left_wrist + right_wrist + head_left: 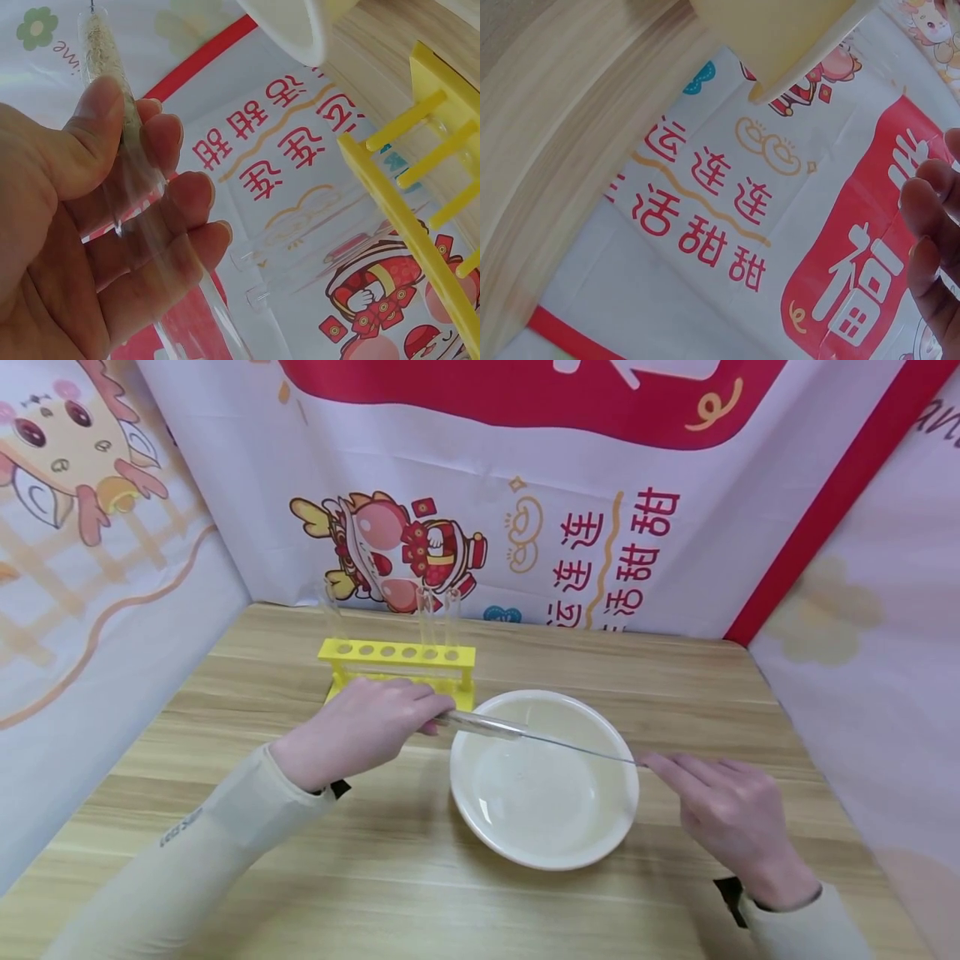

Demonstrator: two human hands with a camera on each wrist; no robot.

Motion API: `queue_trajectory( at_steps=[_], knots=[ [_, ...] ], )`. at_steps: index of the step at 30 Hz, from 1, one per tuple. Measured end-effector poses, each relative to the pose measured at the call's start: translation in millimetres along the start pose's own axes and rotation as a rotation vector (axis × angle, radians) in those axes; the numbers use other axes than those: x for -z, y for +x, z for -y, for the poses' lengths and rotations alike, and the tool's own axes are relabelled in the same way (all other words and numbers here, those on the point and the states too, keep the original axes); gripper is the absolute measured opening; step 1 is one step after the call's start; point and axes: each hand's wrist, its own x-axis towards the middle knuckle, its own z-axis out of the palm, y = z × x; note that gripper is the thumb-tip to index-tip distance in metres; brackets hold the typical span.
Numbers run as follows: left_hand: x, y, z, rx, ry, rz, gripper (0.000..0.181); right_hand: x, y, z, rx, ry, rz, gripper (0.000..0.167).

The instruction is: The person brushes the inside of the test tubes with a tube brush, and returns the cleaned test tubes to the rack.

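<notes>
- Left wrist view resolves bristles (103, 52) inside the test tube (483, 725); only head view shows the wire (581, 748) meeting the right hand (731, 806).
- Tube: over the bowl (532, 797).
- Left hand (371, 727): curled, clamped round tube.
- Right hand: pinching wire, apart from left.

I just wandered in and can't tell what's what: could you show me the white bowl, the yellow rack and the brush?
White bowl (536, 797): head view, on its bare inner bottom.
Yellow rack (399, 652): head view, on its top bar.
Brush (103, 54): left wrist view, on its bristles.
</notes>
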Motion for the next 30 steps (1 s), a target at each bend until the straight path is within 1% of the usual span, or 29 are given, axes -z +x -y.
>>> queue_trajectory(
  at_steps=[11, 19, 23, 27, 30],
  knots=[
    [-2.8, -1.0, 0.0, -0.012, 0.009, 0.0, 0.026, 5, -2.3, -1, -0.002, 0.006, -0.008, 0.05],
    [-3.9, -1.5, -1.7, -0.03, 0.008, -0.007, 0.03, 9, -0.4, -1, -0.005, 0.0, -0.004, 0.051],
    [-4.1, -1.5, -3.1, -0.049, 0.003, -0.028, 0.031, 9, -2.3, -1, -0.019, 0.021, -0.009, 0.048],
    [-2.7, -1.9, -3.8, -0.077, 0.025, -0.073, 0.032, 10, -1.8, 0, -0.027, 0.063, -0.022, 0.045],
    [-0.6, -2.4, -5.0, -0.092, 0.04, -0.098, 0.034, 11, -0.1, 1, -0.025, 0.105, -0.012, 0.044]
  ],
)
